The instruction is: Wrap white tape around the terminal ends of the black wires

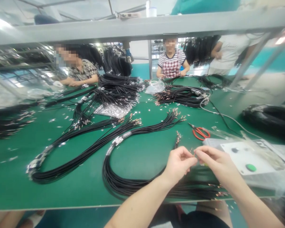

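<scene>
**Fingers pinched over looped black wires**

A clear plastic bag (254,139) lies on the green tabletop (68,193) just beside the right hand (218,163), over a white card (244,158) with dark and green spots. Farther off sit a crumpled clear bag (154,87), its contents unclear, and a silvery bag (111,111) partly under wires. The left hand (179,164) and right hand nearly meet above long black wires (135,186), looped in bundles with metal-tipped ends. The fingers (200,152) of each hand are pinched together; anything between them is too small to tell. Red-handled scissors (200,133) lie nearby.
</scene>
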The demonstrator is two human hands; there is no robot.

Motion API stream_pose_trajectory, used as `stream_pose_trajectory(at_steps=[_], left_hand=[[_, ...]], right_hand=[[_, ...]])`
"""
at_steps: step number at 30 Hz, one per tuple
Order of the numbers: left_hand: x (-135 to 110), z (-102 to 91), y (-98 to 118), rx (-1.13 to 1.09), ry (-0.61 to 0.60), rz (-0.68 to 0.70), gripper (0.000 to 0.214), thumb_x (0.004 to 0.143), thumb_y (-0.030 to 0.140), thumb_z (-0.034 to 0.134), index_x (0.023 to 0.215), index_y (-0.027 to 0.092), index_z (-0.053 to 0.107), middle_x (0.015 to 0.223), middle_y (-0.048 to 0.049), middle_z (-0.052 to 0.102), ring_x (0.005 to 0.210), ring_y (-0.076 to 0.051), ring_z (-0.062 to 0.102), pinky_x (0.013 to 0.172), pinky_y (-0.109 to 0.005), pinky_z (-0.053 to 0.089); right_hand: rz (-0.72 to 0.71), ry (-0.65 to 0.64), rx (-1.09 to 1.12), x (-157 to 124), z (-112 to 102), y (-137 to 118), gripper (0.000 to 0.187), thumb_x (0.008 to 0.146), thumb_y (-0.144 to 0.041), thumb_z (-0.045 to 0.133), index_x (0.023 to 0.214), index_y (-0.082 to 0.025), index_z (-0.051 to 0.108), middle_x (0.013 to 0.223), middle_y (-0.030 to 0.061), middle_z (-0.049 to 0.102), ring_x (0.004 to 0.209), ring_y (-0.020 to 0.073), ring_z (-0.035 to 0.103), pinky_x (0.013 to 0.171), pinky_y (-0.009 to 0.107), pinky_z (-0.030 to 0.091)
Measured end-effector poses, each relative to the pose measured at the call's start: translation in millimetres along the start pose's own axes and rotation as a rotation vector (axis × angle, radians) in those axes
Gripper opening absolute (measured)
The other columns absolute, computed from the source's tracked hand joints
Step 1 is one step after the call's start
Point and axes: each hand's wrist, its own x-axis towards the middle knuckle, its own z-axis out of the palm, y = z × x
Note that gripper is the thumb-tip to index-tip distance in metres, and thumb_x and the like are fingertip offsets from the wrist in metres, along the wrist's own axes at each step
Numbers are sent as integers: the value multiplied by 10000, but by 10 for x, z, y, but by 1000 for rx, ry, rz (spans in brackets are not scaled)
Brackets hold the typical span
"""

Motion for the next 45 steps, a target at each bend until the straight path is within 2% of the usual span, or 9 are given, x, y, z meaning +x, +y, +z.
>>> stream_pose_trajectory(at_steps=[8,11,15,20,27,31,34,42,45], left_hand=[[-9,-19,-41,-9,32,11,267,620,352,727,650,167,538,499,37,557,341,-45,406,313,-158,284],[-20,-3,-33,-43,9,-11,273,611,340,735,654,166,531,528,23,598,325,-37,394,310,-158,271],[-30,5,-19,-53,18,-22,288,599,334,754,657,165,528,535,16,613,323,-36,392,313,-160,268],[-35,6,-28,-25,-6,-12,365,590,413,788,641,163,527,528,20,592,339,-39,404,321,-167,274],[-26,-55,34,92,-152,-48,455,589,483,804,712,201,468,499,66,547,329,-49,395,319,-170,271],[-16,-169,96,236,-240,10,464,729,576,692,657,206,422,500,42,547,369,-66,450,372,-175,294],[-22,-222,148,286,-332,1,404,815,547,578,662,196,448,564,14,594,395,-71,481,402,-188,304],[-63,-267,235,323,-490,-30,289,808,400,613,651,161,576,617,27,542,519,-63,427,520,-199,344],[-20,-264,138,163,-578,-161,350,754,482,705,675,154,612,662,7,582,499,-69,476,482,-205,375]], right_hand=[[-85,3,-75,-110,52,50,289,841,-436,598,669,-210,650,552,-5,583,534,162,551,531,264,484],[-136,-21,-164,-133,-31,90,274,848,-431,601,693,-214,663,600,3,636,569,174,591,570,274,503],[-100,70,-168,-149,-118,23,242,844,-440,622,850,-217,712,734,24,716,677,204,665,657,289,539],[-115,-90,-138,-98,-72,-104,292,827,-478,619,779,-203,704,746,43,728,691,216,673,657,299,548],[-122,-167,-41,-134,-2,-55,294,855,-449,591,715,-199,655,648,16,657,619,182,616,589,269,510],[-132,-137,11,-249,143,-117,332,896,-460,561,698,-206,642,620,10,643,604,181,607,606,272,510],[-172,-138,-26,-281,191,-119,365,919,-464,545,676,-215,656,617,13,657,599,185,618,635,281,516],[-338,-184,-240,-326,-68,-7,298,946,-384,521,731,-230,658,659,15,661,595,179,616,591,284,495],[-350,-247,-244,-359,-137,-2,337,973,-367,494,700,-229,633,649,17,661,601,178,624,605,290,498]])
